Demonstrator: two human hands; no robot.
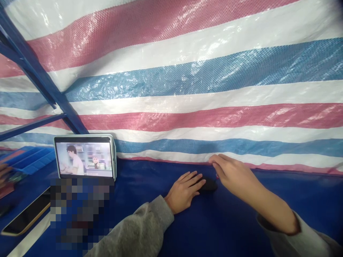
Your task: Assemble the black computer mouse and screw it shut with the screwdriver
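The dark rounded object (pixel 209 185) is not clenched: the left hand (pixel 183 192) is laid over its left end, fingers extended and slightly spread; the right hand (pixel 230 175) is raised just beside its right end, wrist bent and fingers curled, and whether anything is pinched there cannot be told; a tiny reddish piece (pixel 217 176) is seen just below those fingers

The object is placed on the blue desk (pixel 227 225), near the far edge, where a striped plastic sheet (pixel 187 119) is hung; by its shape it may be a computer mouse; it is judged light, stiff and smooth, perhaps a little slippery, not very fragile; it would best be taken by its two long sides, with thumb and fingers opposed

Towards the desk's left edge, a tablet (pixel 85 159) showing a cartoon is propped upright; a phone (pixel 26 213) is laid flat nearer the left; blue trays (pixel 36 157) are set behind, and another person's hand (pixel 3 174) is blurred and cut off by the frame

The object's left end is hidden by fingers; its dark surface shows little detail; the area below the tablet is masked by coarse squares; the desk's near edge is out of view
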